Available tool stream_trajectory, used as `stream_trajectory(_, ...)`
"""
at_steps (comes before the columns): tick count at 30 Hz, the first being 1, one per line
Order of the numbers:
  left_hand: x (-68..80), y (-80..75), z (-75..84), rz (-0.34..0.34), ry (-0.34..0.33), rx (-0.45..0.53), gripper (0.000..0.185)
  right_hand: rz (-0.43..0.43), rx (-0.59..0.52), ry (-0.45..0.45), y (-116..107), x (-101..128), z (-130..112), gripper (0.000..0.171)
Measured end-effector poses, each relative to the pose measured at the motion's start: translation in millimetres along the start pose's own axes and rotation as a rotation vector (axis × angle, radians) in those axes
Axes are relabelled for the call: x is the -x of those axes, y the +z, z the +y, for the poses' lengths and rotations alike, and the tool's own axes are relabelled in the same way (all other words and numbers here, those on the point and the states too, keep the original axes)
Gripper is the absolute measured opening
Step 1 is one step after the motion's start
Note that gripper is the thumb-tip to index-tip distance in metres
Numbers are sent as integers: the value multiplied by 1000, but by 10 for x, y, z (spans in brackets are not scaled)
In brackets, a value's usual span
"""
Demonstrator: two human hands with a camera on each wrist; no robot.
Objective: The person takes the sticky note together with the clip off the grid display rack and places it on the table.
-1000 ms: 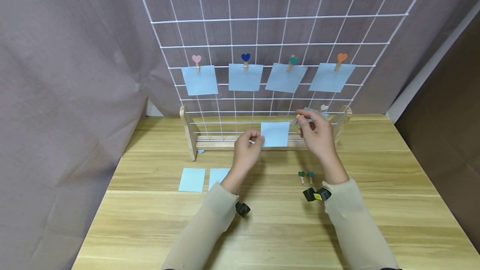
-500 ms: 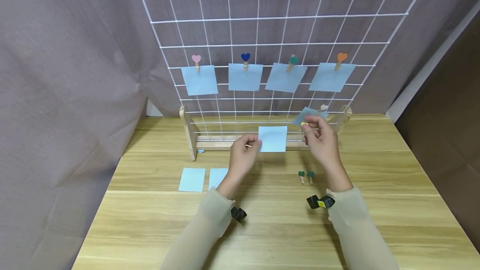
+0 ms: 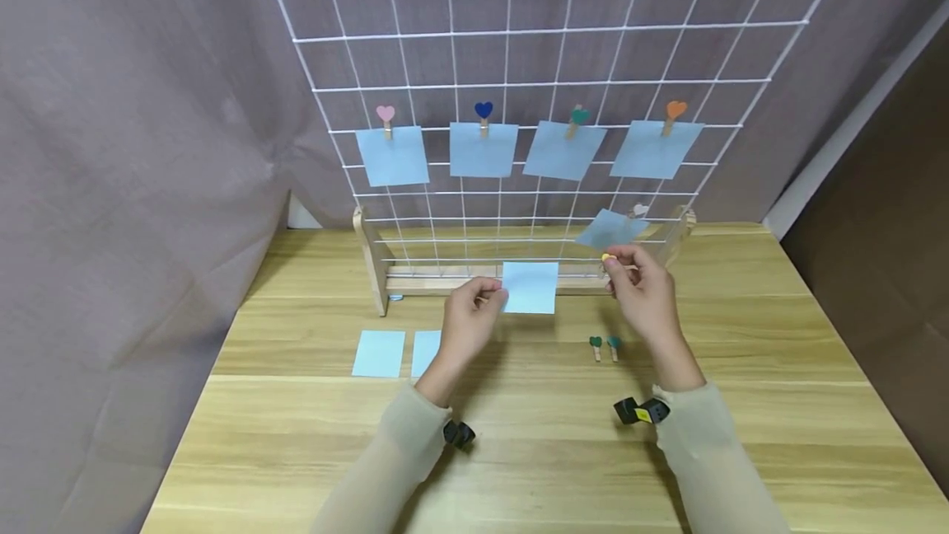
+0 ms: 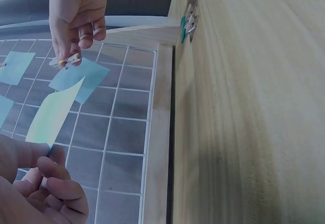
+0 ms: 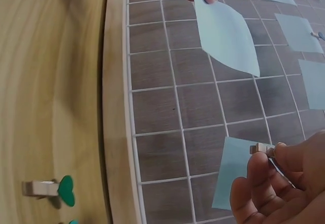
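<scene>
On the wooden table (image 3: 519, 452), nearest the person, two blue paper squares (image 3: 380, 353) lie flat at about 9 o'clock from the hands, and two green heart clothespins (image 3: 604, 347) lie side by side just below the right hand. The left hand (image 3: 467, 321) pinches the left edge of a blue paper note (image 3: 530, 288) between thumb and fingertips, holding it upright above the table, in front of the wooden base (image 3: 415, 283) of the rack. At 3 o'clock from the note, apart from it, the right hand (image 3: 643, 291) pinches a small yellow-tipped clothespin (image 3: 610, 259) with curled fingers. Behind both hands stands the white wire grid (image 3: 556, 31). A blue note (image 3: 610, 229) hangs tilted from a white clip low on the grid, at 12 o'clock from the right hand. Higher up, four blue notes (image 3: 483, 150) hang in a row under pink, dark blue, green and orange heart clips. A grey curtain (image 3: 133, 147) hangs behind.
</scene>
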State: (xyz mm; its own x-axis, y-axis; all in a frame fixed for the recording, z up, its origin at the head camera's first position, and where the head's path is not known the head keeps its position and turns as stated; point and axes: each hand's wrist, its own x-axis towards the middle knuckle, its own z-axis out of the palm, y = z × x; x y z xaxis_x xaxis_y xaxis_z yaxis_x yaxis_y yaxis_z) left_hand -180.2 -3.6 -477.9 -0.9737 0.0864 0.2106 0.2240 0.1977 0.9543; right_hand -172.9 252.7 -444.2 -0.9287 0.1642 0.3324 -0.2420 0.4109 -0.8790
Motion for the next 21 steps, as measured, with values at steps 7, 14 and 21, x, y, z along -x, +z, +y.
stream_trajectory(7, 44, -44, -43, 4, -18, -14, 11, -16, 33, 24, -39, 66, 65, 23)
stream_trajectory(14, 108, -82, -70, -4, -35, -9, 12, -25, 81, 33, -82, 124, 164, 23)
stream_trajectory(21, 186, -115, -136, -11, -73, -8, 14, -58, 88, 67, -131, 195, 211, 24)
